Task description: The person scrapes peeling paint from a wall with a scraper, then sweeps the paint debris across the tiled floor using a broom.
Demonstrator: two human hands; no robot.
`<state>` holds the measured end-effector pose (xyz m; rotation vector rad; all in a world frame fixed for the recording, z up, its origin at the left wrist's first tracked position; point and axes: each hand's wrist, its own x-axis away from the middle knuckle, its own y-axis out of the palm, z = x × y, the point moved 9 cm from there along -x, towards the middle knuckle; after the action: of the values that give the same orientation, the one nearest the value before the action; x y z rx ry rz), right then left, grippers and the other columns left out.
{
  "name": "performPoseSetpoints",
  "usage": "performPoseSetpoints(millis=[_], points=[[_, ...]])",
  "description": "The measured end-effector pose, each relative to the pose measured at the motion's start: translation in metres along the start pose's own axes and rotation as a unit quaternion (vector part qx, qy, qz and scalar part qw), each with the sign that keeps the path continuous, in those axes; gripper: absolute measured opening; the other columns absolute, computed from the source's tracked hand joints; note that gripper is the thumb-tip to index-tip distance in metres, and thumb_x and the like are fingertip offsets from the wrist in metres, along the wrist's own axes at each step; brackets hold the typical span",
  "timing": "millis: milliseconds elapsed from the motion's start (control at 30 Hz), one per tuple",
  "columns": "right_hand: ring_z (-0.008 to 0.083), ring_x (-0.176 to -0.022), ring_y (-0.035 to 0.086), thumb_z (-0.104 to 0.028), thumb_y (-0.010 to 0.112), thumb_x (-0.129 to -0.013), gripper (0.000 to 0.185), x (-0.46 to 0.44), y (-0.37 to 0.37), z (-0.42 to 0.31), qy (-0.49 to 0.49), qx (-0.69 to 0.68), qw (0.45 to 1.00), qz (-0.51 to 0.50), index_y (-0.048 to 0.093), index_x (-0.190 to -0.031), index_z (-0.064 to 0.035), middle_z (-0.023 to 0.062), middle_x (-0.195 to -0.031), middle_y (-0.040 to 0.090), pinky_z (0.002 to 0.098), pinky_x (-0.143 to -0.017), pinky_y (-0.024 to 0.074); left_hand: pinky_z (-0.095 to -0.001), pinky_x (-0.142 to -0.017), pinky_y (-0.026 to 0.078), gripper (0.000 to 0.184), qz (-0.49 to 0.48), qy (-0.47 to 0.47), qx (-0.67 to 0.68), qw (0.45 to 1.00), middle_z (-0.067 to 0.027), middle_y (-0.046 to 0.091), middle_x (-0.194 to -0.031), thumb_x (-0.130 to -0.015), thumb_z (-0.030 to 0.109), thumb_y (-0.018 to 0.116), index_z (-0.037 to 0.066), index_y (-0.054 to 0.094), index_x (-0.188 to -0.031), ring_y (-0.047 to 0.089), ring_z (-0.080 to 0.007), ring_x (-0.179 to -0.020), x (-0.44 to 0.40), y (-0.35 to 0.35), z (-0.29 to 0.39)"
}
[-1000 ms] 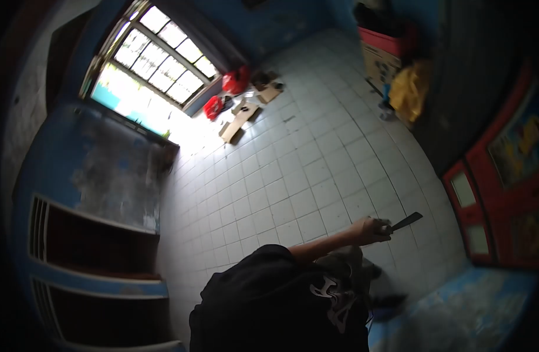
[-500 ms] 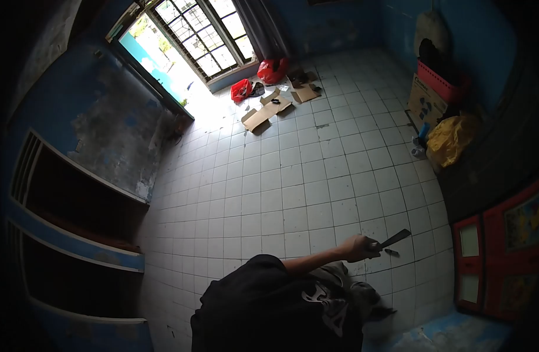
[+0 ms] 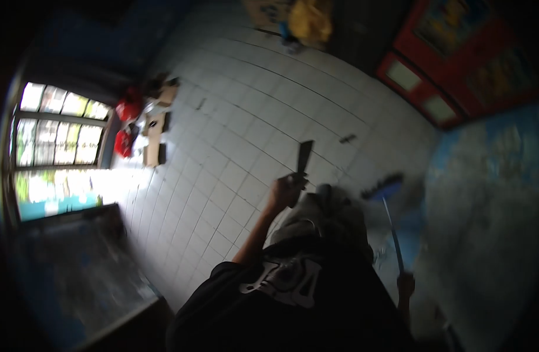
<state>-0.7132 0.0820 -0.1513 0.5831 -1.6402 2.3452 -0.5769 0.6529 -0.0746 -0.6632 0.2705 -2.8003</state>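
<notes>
In the head view, my left hand [image 3: 287, 190] is closed around the handle of a scraper [image 3: 305, 157], whose flat dark blade widens towards its end and points away from me. My right hand [image 3: 405, 284], low at the right, grips the thin pole of a broom [image 3: 387, 191]. The broom's blue head with dark bristles is blurred and rests on or just over the floor beside the pale blue wall. Beyond my feet, a small dark object [image 3: 347, 139] lies on the white floor tiles [image 3: 234, 170].
A red cabinet [image 3: 425, 88] stands at the upper right, and a yellow bag [image 3: 310, 24] lies at the top. Flattened cardboard [image 3: 154, 138] and red plastic bags [image 3: 124, 142] lie near the barred window [image 3: 58, 141]. The peeling wall [image 3: 486, 193] is close on my right.
My view has swung to the right. The left hand still holds the scraper. My right hand and the broom now show; earlier only a blurred dark shape was near my feet.
</notes>
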Motion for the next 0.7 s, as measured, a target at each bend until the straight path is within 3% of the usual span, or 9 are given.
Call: performPoseSetpoints(millis=[33, 100, 133, 200, 467, 600, 633, 700], points=[[0.026, -0.056, 0.06, -0.033, 0.049, -0.082, 0.027, -0.004, 0.004, -0.007, 0.034, -0.027, 0.999, 0.024, 0.058, -0.069, -0.0101, 0.0101, -0.065, 0.058, 0.0376, -0.049, 0.0495, -0.0228, -0.058, 0.046, 0.023, -0.018, -0.001, 0.002, 1.0, -0.0059, 0.063, -0.078, -0.08, 0.008, 0.06, -0.001, 0.059, -0.1, 0.059, -0.0101, -0.069, 0.003, 0.006, 0.0], [0.0307, -0.071, 0.061, -0.024, 0.047, -0.08, 0.02, -0.02, -0.009, -0.027, 0.166, -0.158, 0.968, -0.104, 0.059, -0.077, -0.0082, 0.0121, -0.08, 0.06, 0.0425, -0.062, 0.0499, -0.0224, -0.058, 0.046, 0.023, -0.043, -0.003, -0.024, 0.999, -0.0062, 0.063, -0.078, -0.079, 0.008, 0.06, -0.001, 0.059, -0.1, 0.059, -0.0099, -0.068, 0.006, 0.018, 0.011], [0.0306, -0.067, 0.063, -0.032, 0.05, -0.08, 0.025, -0.029, -0.009, -0.037, 0.17, -0.192, 0.963, -0.086, 0.059, -0.073, -0.0095, 0.0112, -0.07, 0.062, 0.0408, -0.06, 0.0519, -0.0221, -0.058, 0.046, 0.023, -0.049, -0.004, -0.054, 0.997, -0.0063, 0.063, -0.078, -0.079, 0.008, 0.061, -0.001, 0.059, -0.1, 0.059, -0.0097, -0.068, 0.005, 0.022, 0.014], [0.0312, -0.069, 0.063, -0.031, 0.051, -0.079, 0.025, -0.034, 0.029, -0.052, 0.199, -0.167, 0.954, -0.148, 0.06, -0.077, -0.0076, 0.0153, -0.071, 0.062, 0.0417, -0.062, 0.0518, -0.0248, -0.056, 0.047, 0.026, -0.048, 0.014, -0.079, 0.996, -0.0062, 0.065, -0.07, -0.075, 0.02, 0.065, 0.005, 0.063, -0.097, 0.062, -0.01, -0.063, -0.001, 0.028, 0.011], [0.0301, -0.069, 0.063, -0.028, 0.053, -0.079, 0.023, 0.06, 0.058, -0.01, 0.283, -0.169, 0.924, -0.192, 0.059, -0.078, -0.0058, 0.0151, -0.071, 0.062, 0.0407, -0.06, 0.0521, -0.0222, -0.061, 0.046, 0.025, -0.07, 0.008, -0.108, 0.992, -0.0064, 0.065, -0.073, -0.078, 0.016, 0.062, 0.003, 0.061, -0.099, 0.061, -0.0096, -0.068, -0.014, 0.04, 0.024], [0.0305, -0.07, 0.063, -0.029, 0.051, -0.081, 0.025, 0.106, 0.025, 0.027, 0.349, -0.139, 0.903, -0.209, 0.059, -0.08, -0.0052, 0.0145, -0.074, 0.063, 0.0409, -0.06, 0.0519, -0.0228, -0.061, 0.046, 0.024, -0.082, 0.012, -0.099, 0.992, -0.0061, 0.065, -0.072, -0.077, 0.016, 0.063, 0.003, 0.062, -0.098, 0.061, -0.0094, -0.067, -0.015, 0.046, 0.021], [0.0305, -0.07, 0.063, -0.029, 0.051, -0.081, 0.025, 0.112, 0.018, 0.033, 0.349, -0.139, 0.903, -0.208, 0.059, -0.08, -0.0052, 0.0145, -0.074, 0.063, 0.0409, -0.06, 0.0519, -0.0228, -0.061, 0.046, 0.024, -0.082, 0.012, -0.098, 0.992, -0.0061, 0.065, -0.072, -0.077, 0.016, 0.063, 0.003, 0.062, -0.098, 0.061, -0.0094, -0.067, -0.014, 0.047, 0.018], [0.03, -0.068, 0.063, -0.029, 0.047, -0.083, 0.026, 0.113, 0.004, 0.028, 0.261, -0.123, 0.934, -0.211, 0.058, -0.078, -0.0064, 0.0133, -0.073, 0.062, 0.0411, -0.059, 0.0516, -0.0237, -0.06, 0.046, 0.024, -0.088, 0.012, -0.111, 0.99, -0.0057, 0.064, -0.07, -0.077, 0.017, 0.063, 0.004, 0.062, -0.097, 0.061, -0.0093, -0.066, -0.011, 0.051, 0.011]])
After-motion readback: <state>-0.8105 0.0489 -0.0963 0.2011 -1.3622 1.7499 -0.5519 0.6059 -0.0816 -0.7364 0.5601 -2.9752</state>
